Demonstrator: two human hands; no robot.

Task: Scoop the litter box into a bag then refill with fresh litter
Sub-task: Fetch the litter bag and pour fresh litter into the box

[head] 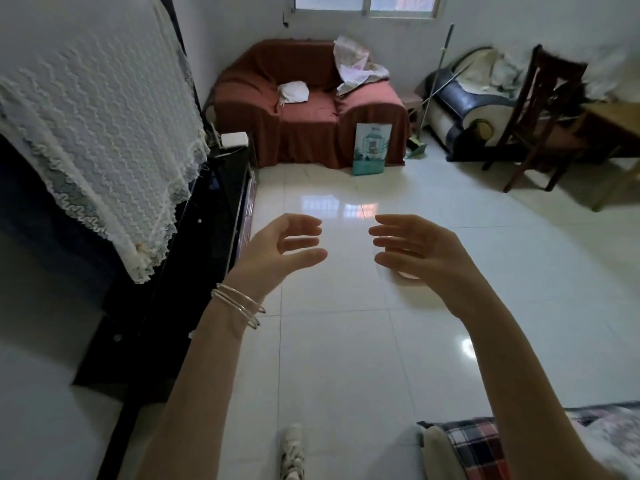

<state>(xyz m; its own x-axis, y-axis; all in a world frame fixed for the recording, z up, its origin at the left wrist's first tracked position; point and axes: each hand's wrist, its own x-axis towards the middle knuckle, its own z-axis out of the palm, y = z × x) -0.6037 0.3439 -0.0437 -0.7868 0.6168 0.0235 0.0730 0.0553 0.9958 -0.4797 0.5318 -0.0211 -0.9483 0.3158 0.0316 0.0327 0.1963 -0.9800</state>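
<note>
Both hands hover over the glossy white tile floor, palms facing, well short of the red-draped armchair. The left hand and right hand hold nothing, fingers loosely curved. A teal bag leans against the armchair's front.

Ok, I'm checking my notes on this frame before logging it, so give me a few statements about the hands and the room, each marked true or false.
1. Both hands hold nothing. True: the left hand and right hand are raised with relaxed fingers.
2. Bangles sit on the right wrist. False: the bangles are on the left wrist.
3. A teal bag leans against the sofa front. True: the teal bag stands on the floor against the red-brown covered sofa.
4. A litter box lies between the hands. False: only bare floor tiles show there.
5. The broom lies flat on the floor. False: the broom leans upright by the wall.
</note>
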